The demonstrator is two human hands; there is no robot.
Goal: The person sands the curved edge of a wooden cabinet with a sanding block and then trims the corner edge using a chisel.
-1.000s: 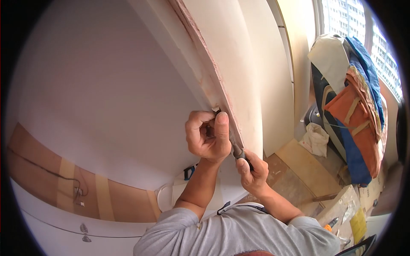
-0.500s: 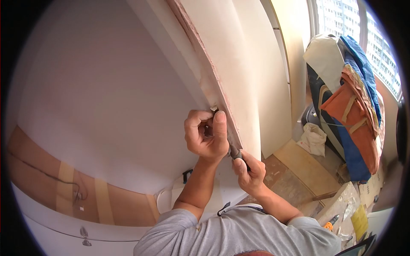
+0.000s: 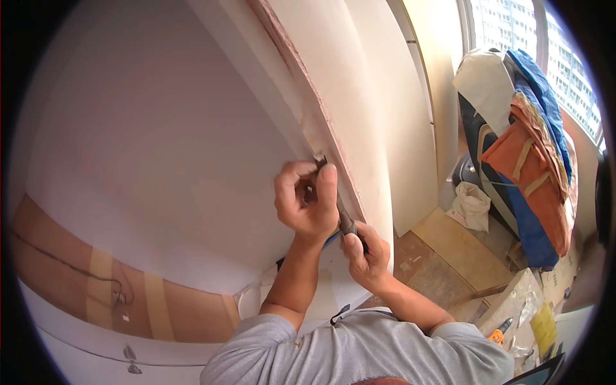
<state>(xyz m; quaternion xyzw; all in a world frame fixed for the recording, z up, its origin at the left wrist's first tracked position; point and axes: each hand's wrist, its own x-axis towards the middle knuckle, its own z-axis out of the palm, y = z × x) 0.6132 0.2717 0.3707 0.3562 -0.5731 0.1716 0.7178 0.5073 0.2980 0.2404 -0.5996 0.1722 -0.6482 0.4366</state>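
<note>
A dark chisel [image 3: 346, 221] slants along the bare strip at the edge of a white panel [image 3: 289, 109]. My right hand [image 3: 368, 256] is wrapped round its handle at the lower end. Higher up, my left hand [image 3: 309, 197] has its thumb and curled fingers closed round the blade near the tip. The tip meets the strip just above my left thumb, where a small pale shaving lifts. Beside the strip runs a rough pinkish edge [image 3: 308, 83]. Part of the blade is hidden behind my left hand.
To the right, orange and blue tarps [image 3: 526, 154] are piled by a window [image 3: 504, 22]. A white bag [image 3: 471, 206] and boards [image 3: 459, 250] lie on the floor. An orange-and-black tool [image 3: 500, 332] sits at lower right. A brown panel with tape and a cable [image 3: 70, 263] is at left.
Both hands and the chisel have shifted slightly up and to the left along the strip. The right hand has come a little closer to the left one.
</note>
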